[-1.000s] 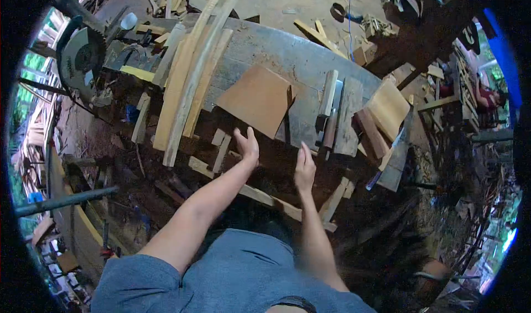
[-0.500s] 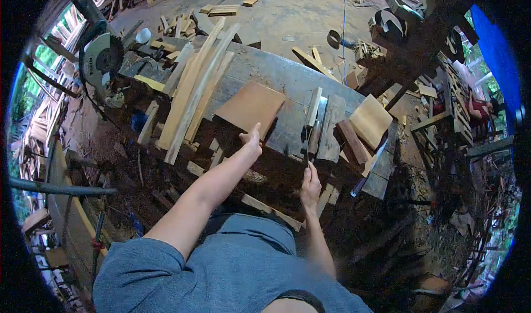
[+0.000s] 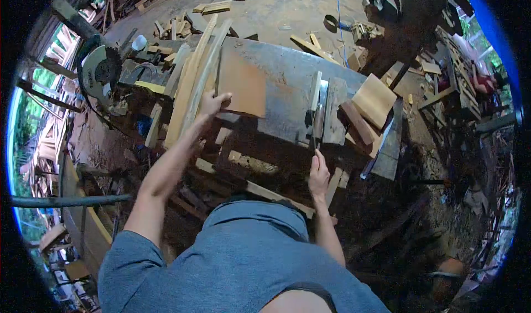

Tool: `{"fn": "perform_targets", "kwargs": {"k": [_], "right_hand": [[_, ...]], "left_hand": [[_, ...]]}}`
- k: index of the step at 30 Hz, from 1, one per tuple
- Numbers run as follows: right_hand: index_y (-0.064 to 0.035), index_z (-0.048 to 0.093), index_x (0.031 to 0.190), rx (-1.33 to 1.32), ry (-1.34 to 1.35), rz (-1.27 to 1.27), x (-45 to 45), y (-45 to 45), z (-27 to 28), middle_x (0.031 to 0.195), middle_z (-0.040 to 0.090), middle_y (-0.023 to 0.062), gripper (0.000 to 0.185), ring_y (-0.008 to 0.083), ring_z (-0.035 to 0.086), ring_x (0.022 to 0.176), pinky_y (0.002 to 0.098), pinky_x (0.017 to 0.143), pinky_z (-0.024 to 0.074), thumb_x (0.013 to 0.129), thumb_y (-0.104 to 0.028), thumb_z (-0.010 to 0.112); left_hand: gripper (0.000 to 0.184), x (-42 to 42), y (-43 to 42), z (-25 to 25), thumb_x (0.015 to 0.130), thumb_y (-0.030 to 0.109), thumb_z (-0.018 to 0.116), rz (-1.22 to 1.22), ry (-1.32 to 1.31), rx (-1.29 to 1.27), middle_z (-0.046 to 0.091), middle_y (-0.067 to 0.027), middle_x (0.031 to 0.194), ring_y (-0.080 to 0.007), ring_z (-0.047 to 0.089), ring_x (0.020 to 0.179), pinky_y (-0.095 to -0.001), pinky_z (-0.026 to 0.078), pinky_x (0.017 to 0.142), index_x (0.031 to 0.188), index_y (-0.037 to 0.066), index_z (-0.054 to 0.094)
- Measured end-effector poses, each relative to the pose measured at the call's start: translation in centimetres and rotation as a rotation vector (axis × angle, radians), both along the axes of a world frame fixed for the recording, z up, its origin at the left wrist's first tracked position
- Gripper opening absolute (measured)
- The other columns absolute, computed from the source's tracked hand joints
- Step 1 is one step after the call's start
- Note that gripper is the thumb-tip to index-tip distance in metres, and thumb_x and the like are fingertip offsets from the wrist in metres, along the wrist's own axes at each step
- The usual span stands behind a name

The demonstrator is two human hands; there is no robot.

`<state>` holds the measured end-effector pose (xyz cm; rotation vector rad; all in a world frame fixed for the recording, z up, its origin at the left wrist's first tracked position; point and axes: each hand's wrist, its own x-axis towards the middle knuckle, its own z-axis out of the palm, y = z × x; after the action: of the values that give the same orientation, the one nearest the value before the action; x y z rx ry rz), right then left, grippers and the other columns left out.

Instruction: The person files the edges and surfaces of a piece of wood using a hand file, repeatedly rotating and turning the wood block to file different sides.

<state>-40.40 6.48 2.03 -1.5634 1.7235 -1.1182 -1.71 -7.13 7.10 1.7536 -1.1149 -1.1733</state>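
Note:
A square reddish-brown wooden board (image 3: 243, 86) lies at the near side of the grey worktable, its far left part blurred. My left hand (image 3: 212, 104) is closed at its near left corner, with the thumb over the edge and the other fingers mostly hidden. To the right, my right hand (image 3: 319, 176) is wrapped round a thin dark tool (image 3: 316, 145) pointing away from me; I cannot make out its kind. Just beyond that hand, a narrow wooden strip (image 3: 314, 97) and a weathered grey block (image 3: 334, 111) lie side by side on the table.
Long wooden strips (image 3: 193, 80) lie along the left of the worktable (image 3: 287, 64). A circular saw (image 3: 99, 69) stands farther left. A pale board (image 3: 374, 100) and a dark brown block (image 3: 355, 123) rest at the right. Offcuts and scraps litter the ground.
My left hand has moved left with the brown board, which has turned and now sits close against the long strips. The right hand stays near the same place, still holding the thin tool.

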Motion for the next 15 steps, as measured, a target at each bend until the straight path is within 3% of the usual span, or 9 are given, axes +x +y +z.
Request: {"fn": "perform_targets", "kwargs": {"k": [1,2,4,5,9,10,12,13,15], "right_hand": [[-0.0068,0.056,0.133,0.184,-0.019,-0.016,0.1,0.2,1.6,0.109,0.068,0.0230,0.044,0.0377,0.067,0.097,0.0433,0.082,0.0500,0.103,-0.036,0.043],[-0.0068,0.056,0.133,0.198,-0.023,-0.016,0.2,0.2,1.2,0.109,0.068,0.0230,0.044,0.0377,0.067,0.097,0.0433,0.082,0.0500,0.103,-0.036,0.043],[-0.0067,0.056,0.133,0.109,-0.003,-0.021,0.5,0.4,0.4,0.104,0.068,0.0229,0.045,0.0374,0.068,0.092,0.0427,0.079,0.0498,0.103,-0.038,0.043],[-0.0072,0.056,0.133,0.149,-0.017,-0.019,0.9,0.5,1.0,0.100,0.069,0.0233,0.045,0.0369,0.068,0.089,0.0431,0.077,0.0496,0.103,-0.038,0.043],[-0.0083,0.055,0.134,0.089,-0.024,-0.003,1.9,0.3,2.6,0.096,0.068,0.0236,0.045,0.0364,0.068,0.086,0.0438,0.075,0.0494,0.103,-0.038,0.043],[-0.0063,0.055,0.134,0.231,-0.046,0.006,2.0,0.3,3.8,0.104,0.068,0.0218,0.045,0.0332,0.068,0.092,0.0404,0.081,0.0491,0.103,-0.037,0.043],[-0.0044,0.055,0.134,0.388,-0.063,0.007,1.8,1.2,4.3,0.112,0.068,0.0200,0.046,0.0300,0.067,0.098,0.0369,0.086,0.0487,0.103,-0.037,0.043],[-0.0049,0.055,0.134,0.363,-0.050,-0.007,1.9,1.4,3.9,0.111,0.068,0.0199,0.046,0.0304,0.068,0.097,0.0371,0.085,0.0493,0.103,-0.037,0.043],[-0.0055,0.055,0.134,0.323,-0.037,-0.008,2.3,1.3,3.3,0.111,0.068,0.0198,0.045,0.0309,0.068,0.096,0.0373,0.084,0.0498,0.103,-0.037,0.044]], "left_hand": [[0.051,0.9,-0.1,1.0,0.082,0.040,0.070,-0.122,-0.357,-0.183,0.071,-0.0195,0.087,-0.0304,0.070,0.082,-0.0435,0.053,0.072,0.105,-0.005,0.066],[0.051,0.3,0.5,3.2,0.082,0.040,0.070,-0.125,-0.360,-0.169,0.071,-0.0195,0.087,-0.0304,0.070,0.082,-0.0435,0.053,0.072,0.105,-0.005,0.066],[0.053,-2.8,1.6,7.7,0.080,0.041,0.070,-0.318,-0.989,-0.217,0.069,-0.0260,0.091,-0.0381,0.069,0.088,-0.0472,0.054,0.077,0.108,-0.004,0.065],[0.052,-3.6,2.0,7.8,0.079,0.039,0.070,-0.330,-0.980,-0.246,0.068,-0.0271,0.092,-0.0440,0.065,0.091,-0.0499,0.053,0.080,0.111,-0.001,0.064],[0.044,-3.4,1.8,3.5,0.078,0.033,0.069,-0.449,-0.969,-0.266,0.067,-0.0257,0.086,-0.0438,0.066,0.087,-0.0502,0.053,0.076,0.106,-0.001,0.063],[0.044,-3.4,1.6,4.0,0.078,0.033,0.069,-0.459,-0.966,-0.271,0.067,-0.0257,0.086,-0.0438,0.066,0.087,-0.0502,0.053,0.076,0.106,-0.001,0.063],[0.063,-3.1,2.0,4.9,0.076,0.035,0.070,-0.347,-0.826,-0.173,0.067,-0.0277,0.101,-0.0422,0.066,0.096,-0.0483,0.051,0.085,0.125,-0.002,0.058],[0.065,-2.6,1.9,4.9,0.079,0.037,0.070,-0.375,-0.805,-0.128,0.067,-0.0270,0.106,-0.0370,0.066,0.101,-0.0440,0.051,0.087,0.127,-0.005,0.056],[0.058,-0.5,1.6,2.9,0.081,0.036,0.071,-0.384,-0.689,-0.202,0.068,-0.0233,0.103,-0.0327,0.067,0.097,-0.0424,0.051,0.082,0.121,-0.005,0.058]]}}
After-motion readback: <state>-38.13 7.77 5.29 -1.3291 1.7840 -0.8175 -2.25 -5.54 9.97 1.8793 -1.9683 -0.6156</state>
